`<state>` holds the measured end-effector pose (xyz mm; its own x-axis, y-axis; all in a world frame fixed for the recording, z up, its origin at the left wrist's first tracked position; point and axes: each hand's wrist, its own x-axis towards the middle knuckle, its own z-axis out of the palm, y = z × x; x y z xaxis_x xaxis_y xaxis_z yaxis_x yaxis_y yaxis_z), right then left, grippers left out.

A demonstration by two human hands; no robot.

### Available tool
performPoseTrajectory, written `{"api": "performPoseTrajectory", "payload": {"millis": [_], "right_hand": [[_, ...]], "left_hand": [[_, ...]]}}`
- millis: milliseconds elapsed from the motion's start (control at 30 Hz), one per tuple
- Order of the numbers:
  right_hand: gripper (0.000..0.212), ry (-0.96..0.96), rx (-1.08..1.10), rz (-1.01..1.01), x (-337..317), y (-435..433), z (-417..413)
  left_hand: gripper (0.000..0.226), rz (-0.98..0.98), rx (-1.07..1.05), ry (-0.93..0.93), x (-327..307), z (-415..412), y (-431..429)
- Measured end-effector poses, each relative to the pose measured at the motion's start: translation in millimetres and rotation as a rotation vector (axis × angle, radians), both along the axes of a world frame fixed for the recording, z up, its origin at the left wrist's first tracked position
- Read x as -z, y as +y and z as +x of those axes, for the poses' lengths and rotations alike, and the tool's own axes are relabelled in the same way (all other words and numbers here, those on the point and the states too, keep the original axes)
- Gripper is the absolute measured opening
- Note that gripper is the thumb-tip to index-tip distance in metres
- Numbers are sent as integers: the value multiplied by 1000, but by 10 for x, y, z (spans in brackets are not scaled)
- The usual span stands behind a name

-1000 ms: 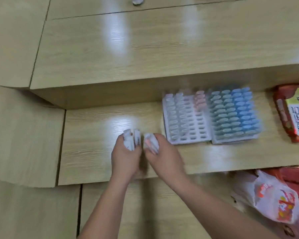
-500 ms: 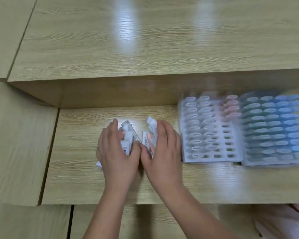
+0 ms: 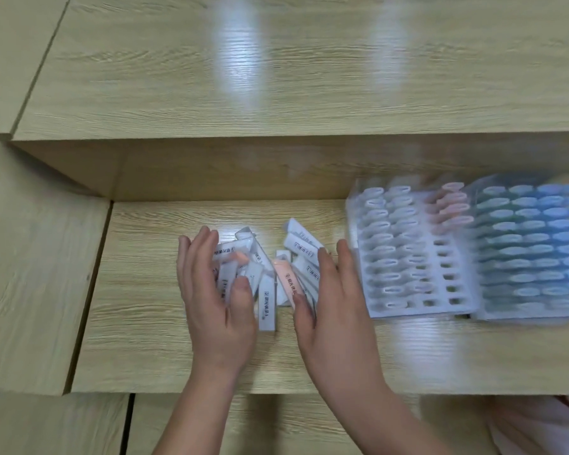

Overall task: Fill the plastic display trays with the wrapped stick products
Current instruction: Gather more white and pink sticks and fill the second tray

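Observation:
A loose heap of wrapped stick products [image 3: 266, 274], white with a few peach ones, lies on the lower wooden shelf. My left hand [image 3: 216, 297] stands open at the heap's left side, fingers spread and touching the sticks. My right hand [image 3: 332, 297] stands open at the heap's right side, palm toward it. To the right sits a white plastic display tray [image 3: 404, 257] with its left columns filled with white sticks, a few peach ones at the back and several empty slots. Beside it a second tray [image 3: 536, 254] is packed with green and blue sticks.
The wooden shelf [image 3: 165, 349] has a raised step [image 3: 243, 169] behind it and a higher ledge at the left. A pale bag's edge [image 3: 539, 425] shows at the bottom right. The view is motion-blurred on the right.
Both hands held bunches of sticks one second ago, then set them down on the shelf. Now the fingers have opened and the sticks have spilled into a loose heap between my hands.

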<state>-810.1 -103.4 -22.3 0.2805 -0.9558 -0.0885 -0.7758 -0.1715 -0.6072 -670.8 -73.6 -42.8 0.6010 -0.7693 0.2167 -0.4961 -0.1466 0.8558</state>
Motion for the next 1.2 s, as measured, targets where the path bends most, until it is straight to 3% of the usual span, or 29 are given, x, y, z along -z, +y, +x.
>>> {"api": "performPoseTrajectory", "payload": {"millis": [100, 200, 300, 400, 600, 733, 1033, 1200], "right_hand": [[40, 73, 19, -7, -71, 0, 32], [32, 130, 46, -34, -94, -6, 57], [31, 154, 44, -72, -81, -4, 79], [25, 122, 66, -94, -62, -27, 90], [12, 40, 103, -157, -101, -50, 91], [16, -113, 110, -261, -286, -2, 61], [27, -250, -14, -336, -595, -118, -1025], [36, -199, -31, -206, -494, -385, -1631]], "left_hand": [[42, -9, -98, 10, -46, 81, 99], [31, 136, -201, -53, -88, 203, 248], [38, 317, -158, -170, -129, 251, 399], [41, 481, -103, -169, -157, 212, 491], [21, 459, -145, -52, -200, 139, 514], [21, 445, -162, 26, -199, 156, 494], [28, 554, -60, -258, -209, 31, 504], [43, 543, -97, -344, -125, -42, 562]]}}
